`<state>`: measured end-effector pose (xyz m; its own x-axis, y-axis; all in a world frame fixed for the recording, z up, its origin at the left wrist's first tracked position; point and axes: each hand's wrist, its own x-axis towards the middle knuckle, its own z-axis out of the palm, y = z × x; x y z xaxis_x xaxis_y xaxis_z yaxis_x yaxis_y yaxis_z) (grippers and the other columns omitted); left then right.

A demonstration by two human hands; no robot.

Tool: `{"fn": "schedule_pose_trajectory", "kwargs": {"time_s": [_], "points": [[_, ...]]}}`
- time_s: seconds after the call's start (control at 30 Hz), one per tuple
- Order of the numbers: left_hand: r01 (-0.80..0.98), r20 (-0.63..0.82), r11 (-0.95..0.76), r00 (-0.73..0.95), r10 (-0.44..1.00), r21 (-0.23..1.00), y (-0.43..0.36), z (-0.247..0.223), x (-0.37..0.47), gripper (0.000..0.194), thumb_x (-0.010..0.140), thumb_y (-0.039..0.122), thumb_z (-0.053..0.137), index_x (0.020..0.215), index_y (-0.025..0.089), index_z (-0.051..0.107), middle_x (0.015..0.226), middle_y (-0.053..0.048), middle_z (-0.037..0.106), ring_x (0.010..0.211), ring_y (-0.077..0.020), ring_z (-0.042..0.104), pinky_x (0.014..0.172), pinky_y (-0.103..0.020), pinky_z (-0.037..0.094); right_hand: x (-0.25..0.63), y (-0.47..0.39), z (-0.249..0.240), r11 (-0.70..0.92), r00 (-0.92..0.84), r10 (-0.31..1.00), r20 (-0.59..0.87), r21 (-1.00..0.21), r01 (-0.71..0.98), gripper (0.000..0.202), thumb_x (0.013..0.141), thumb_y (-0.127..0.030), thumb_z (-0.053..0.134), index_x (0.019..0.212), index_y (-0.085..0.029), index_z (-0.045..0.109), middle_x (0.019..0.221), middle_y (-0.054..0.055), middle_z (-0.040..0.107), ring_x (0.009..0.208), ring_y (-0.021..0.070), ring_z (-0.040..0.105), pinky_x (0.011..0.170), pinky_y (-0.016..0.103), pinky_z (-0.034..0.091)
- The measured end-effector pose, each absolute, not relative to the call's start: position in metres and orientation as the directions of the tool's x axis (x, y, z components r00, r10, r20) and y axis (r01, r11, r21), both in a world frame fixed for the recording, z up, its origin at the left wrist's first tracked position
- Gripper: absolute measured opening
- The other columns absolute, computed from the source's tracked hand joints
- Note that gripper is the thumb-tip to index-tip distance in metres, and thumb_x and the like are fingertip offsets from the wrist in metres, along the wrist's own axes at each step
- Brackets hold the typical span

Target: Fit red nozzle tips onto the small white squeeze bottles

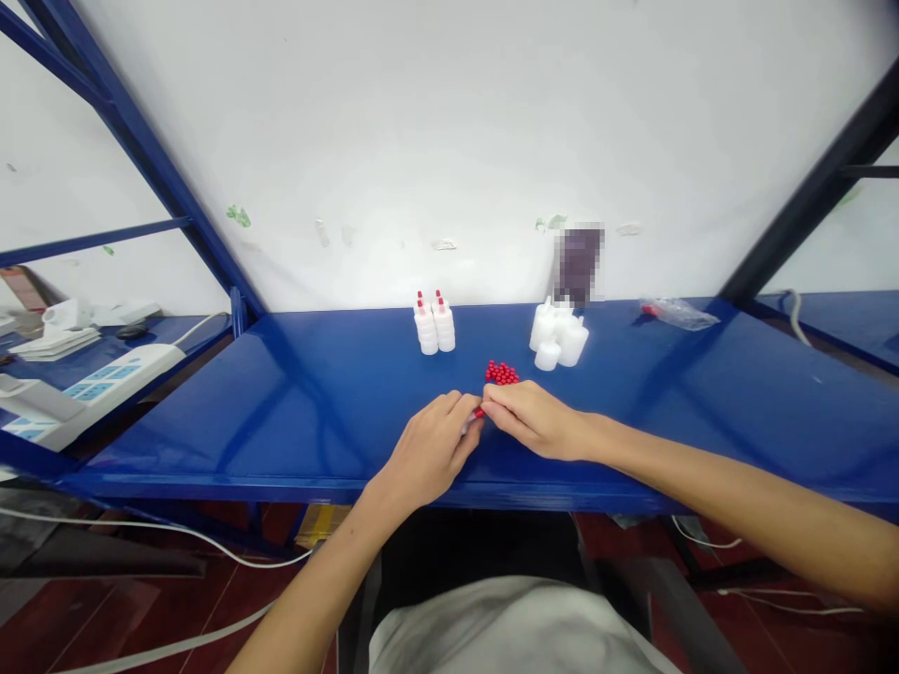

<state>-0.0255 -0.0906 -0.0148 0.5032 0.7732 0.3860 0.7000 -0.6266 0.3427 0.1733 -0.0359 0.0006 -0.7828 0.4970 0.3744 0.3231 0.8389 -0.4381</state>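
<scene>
My left hand (432,445) is closed around a small white bottle (466,427), mostly hidden by the fingers. A red cap (479,412) shows at the bottle's tip, where the fingertips of my right hand (537,419) pinch it. Just behind the right hand lies a pile of loose red caps (501,373). Farther back, left of the pile, several white bottles with red tips (435,328) stand upright in a tight group. Right of the pile stands a cluster of white bottles without red tips (560,334).
The blue table (316,393) meets a white wall behind. A clear plastic bag (680,314) with something red lies at the back right. White power strips (105,379) sit on the left side, past a blue frame post (165,168).
</scene>
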Motion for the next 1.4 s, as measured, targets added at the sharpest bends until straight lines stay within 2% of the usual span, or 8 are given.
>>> {"fn": "schedule_pose_trajectory", "kwargs": {"time_s": [0.23, 0.3, 0.43, 0.5, 0.8, 1.0, 1.27, 1.4], "points": [[0.649, 0.330, -0.622, 0.528, 0.783, 0.438, -0.087, -0.021, -0.028, 0.014, 0.097, 0.025, 0.046, 0.084, 0.020, 0.044, 0.082, -0.001, 0.058, 0.072, -0.0158, 0.053, 0.066, -0.028, 0.039, 0.171, -0.037, -0.002, 0.965, -0.875, 0.263, 0.407, -0.088, 0.249, 0.031, 0.105, -0.035, 0.032, 0.082, -0.020, 0.047, 0.075, 0.003, 0.057, 0.063, 0.0147, 0.047, 0.058, 0.028, 0.031], [0.654, 0.353, -0.640, 0.534, 0.768, 0.402, -0.087, -0.021, -0.027, 0.015, 0.098, 0.024, 0.043, 0.084, 0.020, 0.045, 0.083, -0.001, 0.059, 0.074, -0.0164, 0.054, 0.068, -0.028, 0.041, 0.170, -0.038, -0.003, 0.962, -0.864, 0.269, 0.426, -0.159, 0.221, 0.034, 0.105, -0.033, 0.029, 0.078, -0.020, 0.046, 0.072, 0.001, 0.055, 0.062, 0.0140, 0.046, 0.059, 0.027, 0.033], [0.746, 0.422, -0.606, 0.473, 0.773, 0.275, -0.091, -0.017, -0.025, 0.017, 0.098, 0.017, 0.037, 0.102, 0.020, 0.054, 0.093, -0.005, 0.062, 0.087, -0.0203, 0.057, 0.078, -0.032, 0.043, 0.176, -0.032, -0.001, 0.840, -0.721, 0.516, 0.463, -0.438, 0.319, 0.037, 0.105, -0.034, 0.026, 0.072, -0.022, 0.037, 0.064, -0.002, 0.046, 0.056, 0.0123, 0.042, 0.058, 0.027, 0.034], [0.764, 0.402, -0.578, 0.452, 0.796, 0.286, -0.092, -0.014, -0.025, 0.021, 0.098, 0.018, 0.037, 0.112, 0.021, 0.053, 0.095, -0.005, 0.064, 0.088, -0.0203, 0.060, 0.078, -0.032, 0.044, 0.183, -0.025, 0.003, 0.798, -0.672, 0.587, 0.452, -0.464, 0.385, 0.034, 0.105, -0.035, 0.028, 0.075, -0.022, 0.037, 0.064, -0.003, 0.046, 0.057, 0.0132, 0.043, 0.059, 0.028, 0.034], [0.752, 0.315, -0.522, 0.421, 0.850, 0.402, -0.090, -0.011, -0.026, 0.018, 0.100, 0.027, 0.037, 0.104, 0.023, 0.054, 0.086, 0.000, 0.066, 0.074, -0.0170, 0.061, 0.069, -0.028, 0.042, 0.187, -0.005, 0.002, 0.814, -0.760, 0.563, 0.325, -0.060, 0.578, 0.024, 0.100, -0.033, 0.042, 0.100, -0.019, 0.061, 0.096, 0.008, 0.060, 0.079, 0.0201, 0.055, 0.072, 0.033, 0.038], [0.745, 0.311, -0.529, 0.431, 0.847, 0.408, -0.090, -0.010, -0.026, 0.018, 0.100, 0.028, 0.036, 0.097, 0.023, 0.054, 0.084, 0.000, 0.064, 0.073, -0.0162, 0.059, 0.068, -0.027, 0.040, 0.187, 0.002, 0.001, 0.809, -0.773, 0.576, 0.265, -0.045, 0.587, 0.023, 0.099, -0.033, 0.049, 0.098, -0.020, 0.067, 0.092, 0.007, 0.062, 0.083, 0.0208, 0.056, 0.071, 0.032, 0.035], [0.740, 0.309, -0.537, 0.442, 0.842, 0.405, -0.090, -0.011, -0.026, 0.020, 0.101, 0.028, 0.034, 0.093, 0.023, 0.052, 0.080, 0.001, 0.060, 0.071, -0.0156, 0.056, 0.068, -0.027, 0.039, 0.182, -0.006, 0.008, 0.773, -0.805, 0.521, 0.283, 0.243, 0.585, 0.035, 0.104, -0.031, 0.031, 0.094, -0.017, 0.061, 0.095, 0.010, 0.059, 0.074, 0.0195, 0.046, 0.072, 0.034, 0.029], [0.743, 0.299, -0.539, 0.451, 0.841, 0.396, -0.089, -0.011, -0.026, 0.021, 0.102, 0.028, 0.034, 0.092, 0.022, 0.052, 0.080, 0.001, 0.060, 0.072, -0.0157, 0.057, 0.069, -0.027, 0.039, 0.179, -0.005, 0.006, 0.796, -0.818, 0.504, 0.276, 0.218, 0.564, 0.026, 0.101, -0.029, 0.036, 0.097, -0.017, 0.059, 0.099, 0.010, 0.058, 0.073, 0.0186, 0.046, 0.072, 0.034, 0.028]]}}
